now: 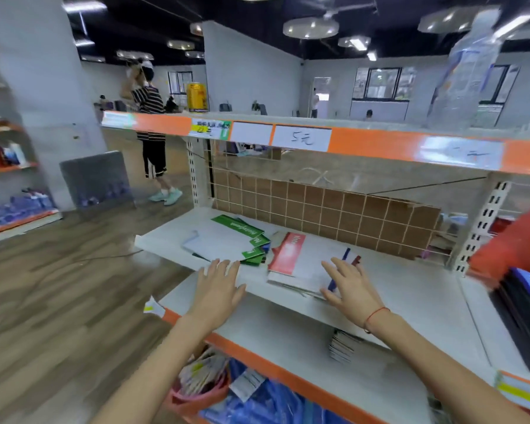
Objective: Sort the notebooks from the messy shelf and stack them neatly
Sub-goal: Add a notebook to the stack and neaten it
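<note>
Reaching in to gather the scattered notebooks.

My left hand (pixel 218 286) and right hand (pixel 351 286) hover flat, grip wide, holding nothing. Green notebooks (pixel 251 240) lie fanned on the shelf (pixel 410 289); the red-striped pile (pixel 300 264) sits under my right fingertips. Next I judge: square up one pile.

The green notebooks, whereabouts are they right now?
In the head view the green notebooks lie fanned out on the white shelf, left of the red-and-white notebook and just beyond the left hand.
</note>
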`<control>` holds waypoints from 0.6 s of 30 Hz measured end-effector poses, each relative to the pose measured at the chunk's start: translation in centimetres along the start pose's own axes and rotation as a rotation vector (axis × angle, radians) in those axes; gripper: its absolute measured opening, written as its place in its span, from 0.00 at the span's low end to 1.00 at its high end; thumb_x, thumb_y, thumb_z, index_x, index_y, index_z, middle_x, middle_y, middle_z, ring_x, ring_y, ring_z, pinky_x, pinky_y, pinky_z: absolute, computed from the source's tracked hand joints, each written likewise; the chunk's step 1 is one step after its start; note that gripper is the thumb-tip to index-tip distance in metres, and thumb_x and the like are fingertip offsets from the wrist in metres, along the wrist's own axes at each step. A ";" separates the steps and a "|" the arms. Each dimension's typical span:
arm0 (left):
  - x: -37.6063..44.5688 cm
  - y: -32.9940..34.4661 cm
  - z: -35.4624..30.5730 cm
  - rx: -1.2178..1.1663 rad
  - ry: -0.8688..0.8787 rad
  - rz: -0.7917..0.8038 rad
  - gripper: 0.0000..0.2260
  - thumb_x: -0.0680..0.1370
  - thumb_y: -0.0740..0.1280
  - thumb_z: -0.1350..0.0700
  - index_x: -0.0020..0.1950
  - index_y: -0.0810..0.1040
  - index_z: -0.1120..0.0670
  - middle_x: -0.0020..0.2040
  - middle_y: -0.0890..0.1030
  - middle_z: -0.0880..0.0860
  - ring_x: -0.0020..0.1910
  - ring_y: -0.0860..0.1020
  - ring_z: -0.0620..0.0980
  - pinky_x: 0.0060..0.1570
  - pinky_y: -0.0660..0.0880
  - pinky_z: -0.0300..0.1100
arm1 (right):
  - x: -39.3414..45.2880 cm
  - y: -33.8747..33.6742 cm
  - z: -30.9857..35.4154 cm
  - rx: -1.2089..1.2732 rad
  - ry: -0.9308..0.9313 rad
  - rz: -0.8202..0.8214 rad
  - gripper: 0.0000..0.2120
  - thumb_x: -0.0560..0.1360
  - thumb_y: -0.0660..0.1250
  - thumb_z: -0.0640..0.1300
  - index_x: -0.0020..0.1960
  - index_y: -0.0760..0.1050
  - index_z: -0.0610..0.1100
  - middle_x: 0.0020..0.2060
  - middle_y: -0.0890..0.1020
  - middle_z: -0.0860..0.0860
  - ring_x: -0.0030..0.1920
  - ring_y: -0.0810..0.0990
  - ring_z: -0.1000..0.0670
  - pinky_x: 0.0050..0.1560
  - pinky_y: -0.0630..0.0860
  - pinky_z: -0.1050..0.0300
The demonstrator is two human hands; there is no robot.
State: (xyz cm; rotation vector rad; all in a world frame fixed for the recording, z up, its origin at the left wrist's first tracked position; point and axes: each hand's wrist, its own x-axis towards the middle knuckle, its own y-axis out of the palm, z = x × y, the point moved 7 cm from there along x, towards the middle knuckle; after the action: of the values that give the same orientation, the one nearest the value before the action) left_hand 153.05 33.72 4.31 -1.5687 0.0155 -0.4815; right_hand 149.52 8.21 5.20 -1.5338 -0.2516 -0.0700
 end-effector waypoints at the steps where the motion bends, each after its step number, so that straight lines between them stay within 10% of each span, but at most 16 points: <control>1: 0.2 0.2 1.1 0.007 0.013 -0.014 0.21 0.71 0.62 0.46 0.54 0.82 0.59 0.48 0.83 0.58 0.48 0.82 0.60 0.41 0.78 0.57 | 0.6 0.5 0.6 0.006 0.011 0.012 0.28 0.80 0.53 0.56 0.76 0.51 0.49 0.76 0.54 0.48 0.75 0.53 0.48 0.74 0.48 0.50; 6: 2.0 1.5 5.1 -0.005 0.040 -0.026 0.29 0.60 0.80 0.51 0.58 0.80 0.59 0.53 0.82 0.59 0.52 0.81 0.61 0.43 0.79 0.57 | 3.4 2.5 2.7 -0.034 0.025 0.081 0.31 0.80 0.53 0.57 0.77 0.45 0.47 0.77 0.49 0.49 0.76 0.49 0.49 0.74 0.47 0.50; 11: 4.8 2.8 7.4 -0.067 0.009 0.041 0.28 0.78 0.61 0.56 0.76 0.56 0.57 0.76 0.57 0.57 0.76 0.55 0.58 0.71 0.55 0.56 | 6.5 3.9 2.8 -0.046 0.038 0.153 0.36 0.78 0.54 0.60 0.77 0.43 0.45 0.77 0.47 0.47 0.76 0.46 0.47 0.75 0.44 0.50; 18: 9.8 4.7 9.8 0.096 -0.023 0.118 0.29 0.79 0.55 0.63 0.78 0.46 0.56 0.78 0.46 0.55 0.77 0.47 0.55 0.73 0.48 0.51 | 9.9 6.4 1.8 -0.030 0.039 0.325 0.41 0.76 0.56 0.65 0.77 0.41 0.45 0.76 0.47 0.43 0.76 0.46 0.43 0.75 0.45 0.46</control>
State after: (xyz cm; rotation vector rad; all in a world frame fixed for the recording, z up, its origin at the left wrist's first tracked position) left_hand 166.33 39.74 2.87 -1.4704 0.0663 -0.3661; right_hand 160.22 11.40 1.01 -1.5842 0.0324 0.1536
